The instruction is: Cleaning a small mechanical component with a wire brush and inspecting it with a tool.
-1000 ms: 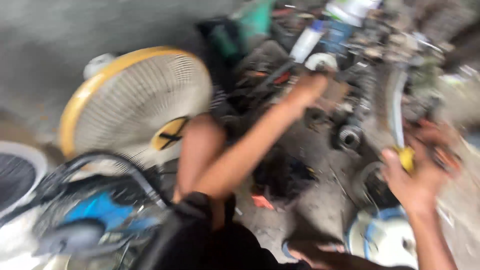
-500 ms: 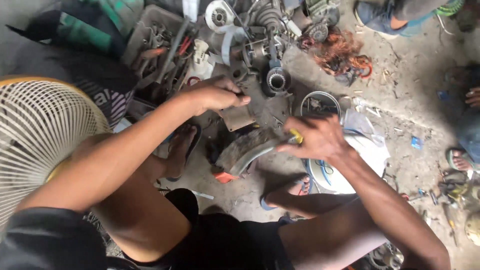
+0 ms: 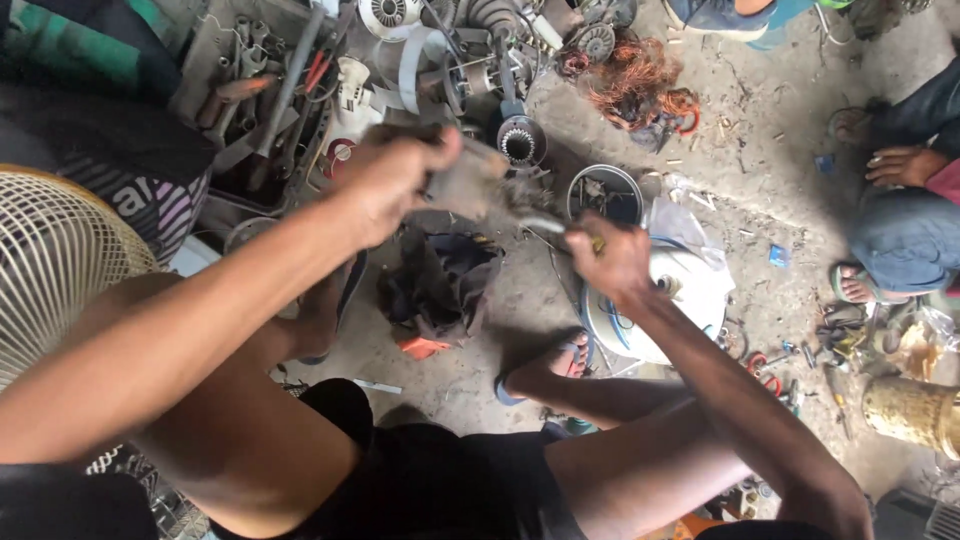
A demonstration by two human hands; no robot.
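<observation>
My left hand [image 3: 385, 180] is closed on a grey-brown motor part [image 3: 470, 180], lifted above the concrete floor and blurred by motion. My right hand [image 3: 610, 255] grips a tool with a yellow handle [image 3: 597, 243]; its metal tip [image 3: 540, 225] points left at the motor part. Below the hands a dark cloth bundle [image 3: 445, 285] with an orange piece lies on the floor. My bare foot in a blue sandal [image 3: 555, 365] rests beside a white fan housing [image 3: 690, 290].
A cream fan grille [image 3: 50, 270] stands at the left. A box of hand tools [image 3: 265, 90], motor stators [image 3: 520, 140] and copper wire coils [image 3: 635, 85] fill the back. A round tin [image 3: 605, 190] sits near. Another person's hand and foot [image 3: 900, 165] are at the right.
My left hand has picked the motor part up off the floor and raised it. My right hand with the tool has moved left toward it. The camera has tilted slightly.
</observation>
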